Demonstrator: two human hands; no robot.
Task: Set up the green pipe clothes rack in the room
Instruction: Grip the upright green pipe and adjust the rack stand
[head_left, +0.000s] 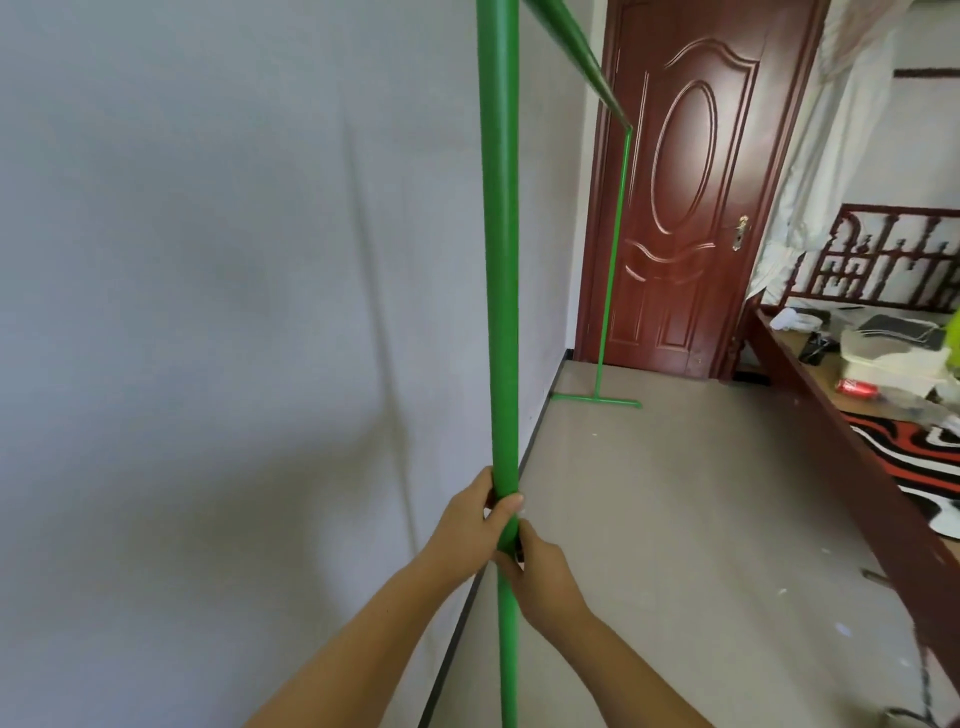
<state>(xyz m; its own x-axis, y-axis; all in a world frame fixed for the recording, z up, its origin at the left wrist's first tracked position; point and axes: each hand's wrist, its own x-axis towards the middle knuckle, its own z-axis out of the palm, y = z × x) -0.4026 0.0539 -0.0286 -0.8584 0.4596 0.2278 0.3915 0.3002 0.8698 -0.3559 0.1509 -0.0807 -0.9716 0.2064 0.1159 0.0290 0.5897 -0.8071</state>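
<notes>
The green pipe clothes rack stands along the white wall. Its near upright (500, 260) runs from the top of the view down past the bottom edge. A top bar (576, 52) leads away to the far upright (615, 249), which ends in a floor foot (597, 399) by the door. My left hand (475, 519) wraps the near upright from the left. My right hand (540, 571) grips the same pipe just below, from the right. The upright's lower end is out of view.
A dark red door (691, 208) closes the far end. A wooden bed frame (841, 441) with a red can, boxes and a patterned mat lies along the right. The white wall (208, 312) is close on the left, with grey floor (675, 519) between.
</notes>
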